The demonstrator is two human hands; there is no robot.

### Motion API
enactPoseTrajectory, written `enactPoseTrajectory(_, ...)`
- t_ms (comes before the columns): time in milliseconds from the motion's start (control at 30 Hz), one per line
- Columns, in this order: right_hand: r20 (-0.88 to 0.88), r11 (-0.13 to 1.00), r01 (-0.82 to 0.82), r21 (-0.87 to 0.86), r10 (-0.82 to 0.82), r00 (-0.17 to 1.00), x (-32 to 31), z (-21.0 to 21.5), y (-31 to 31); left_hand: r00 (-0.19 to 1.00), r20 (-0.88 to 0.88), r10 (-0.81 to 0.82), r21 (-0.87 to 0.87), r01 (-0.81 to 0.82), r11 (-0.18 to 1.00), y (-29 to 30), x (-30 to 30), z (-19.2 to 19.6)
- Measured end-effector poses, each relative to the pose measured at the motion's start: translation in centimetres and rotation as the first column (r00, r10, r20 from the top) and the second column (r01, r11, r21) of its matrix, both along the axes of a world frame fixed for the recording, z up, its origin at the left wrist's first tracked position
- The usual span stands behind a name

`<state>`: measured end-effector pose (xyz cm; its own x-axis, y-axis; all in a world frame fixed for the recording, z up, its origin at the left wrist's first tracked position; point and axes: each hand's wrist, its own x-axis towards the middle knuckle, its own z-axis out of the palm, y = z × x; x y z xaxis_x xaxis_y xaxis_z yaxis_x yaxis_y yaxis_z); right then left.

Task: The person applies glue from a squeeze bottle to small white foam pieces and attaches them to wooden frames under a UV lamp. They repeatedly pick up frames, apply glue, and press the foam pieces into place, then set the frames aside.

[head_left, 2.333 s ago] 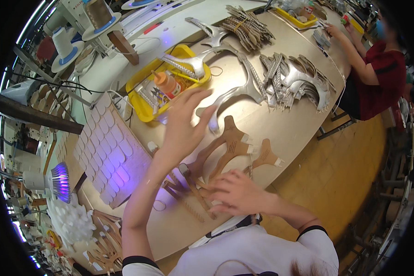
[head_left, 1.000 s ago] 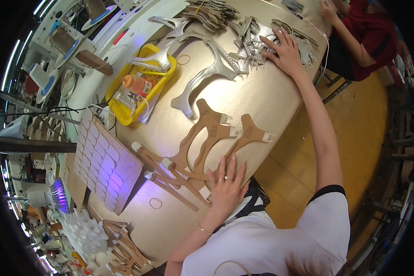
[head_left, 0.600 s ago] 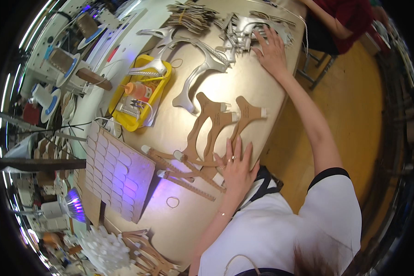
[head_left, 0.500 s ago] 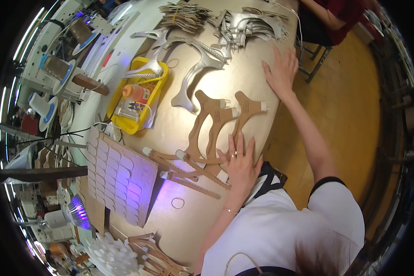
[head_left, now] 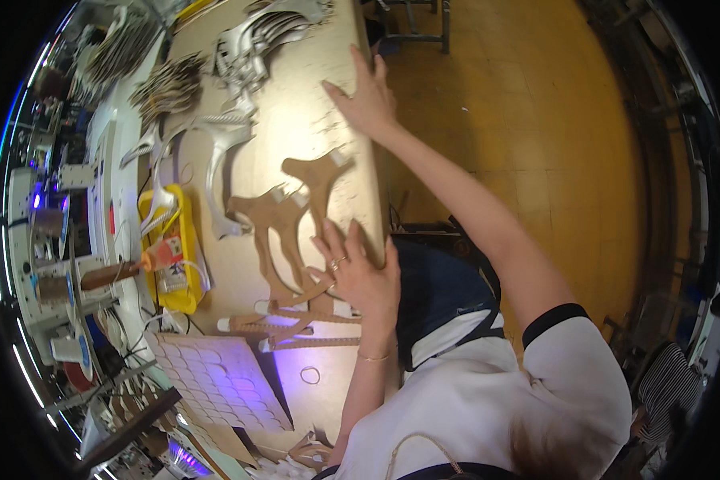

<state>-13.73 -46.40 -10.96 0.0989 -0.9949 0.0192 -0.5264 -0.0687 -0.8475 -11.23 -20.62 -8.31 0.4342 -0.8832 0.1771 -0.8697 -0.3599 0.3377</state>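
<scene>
Brown cut-out pieces (head_left: 284, 220) lay flat near the worktop (head_left: 296, 120) edge, loosely grouped, not yet stacked. The left hand (head_left: 360, 276) pressed on them with fingers spread, grip empty. The right hand (head_left: 366, 100) rested open-palmed at the far edge, holding nothing.

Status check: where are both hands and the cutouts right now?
Left hand flat on brown cardboard cutouts. Right hand open at tan table edge, holding nothing. Nothing between them.

Cardboard cutouts (head_left: 284, 220) on table (head_left: 296, 128); tray (head_left: 186, 240) left of them; perforated sheet (head_left: 216, 382) nearer.
</scene>
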Motion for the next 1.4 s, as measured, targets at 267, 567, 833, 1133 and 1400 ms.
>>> enactPoseTrajectory(267,0.385,0.932,0.175,-0.316,-0.042,0.922,-1.9,-6.1,-1.7,0.999,-0.011,0.032,0.091,-0.031,0.995,-0.7,-0.7,0.4)
enactPoseTrajectory(567,-0.225,0.799,-0.053,0.599,0.231,0.947,-11.8,-36.4,0.0,1.000,0.028,0.007,0.205,-0.012,0.979,-1.2,-0.6,0.6)
enactPoseTrajectory(833,-0.151,0.629,-0.407,0.663,0.644,0.750,-5.0,-47.2,9.1,0.999,0.031,0.008,0.244,-0.015,0.970,-0.5,0.1,0.2)
enactPoseTrajectory(1133,-0.196,0.571,-0.286,0.769,0.637,0.746,2.1,-52.6,9.8,0.986,0.050,0.157,0.233,-0.164,0.958,1.5,0.0,-1.1)
enactPoseTrajectory(1400,-0.247,0.608,-0.190,0.771,0.560,0.791,1.5,-52.0,9.0,0.983,0.004,0.184,0.283,-0.178,0.942,2.0,-0.3,-1.2)
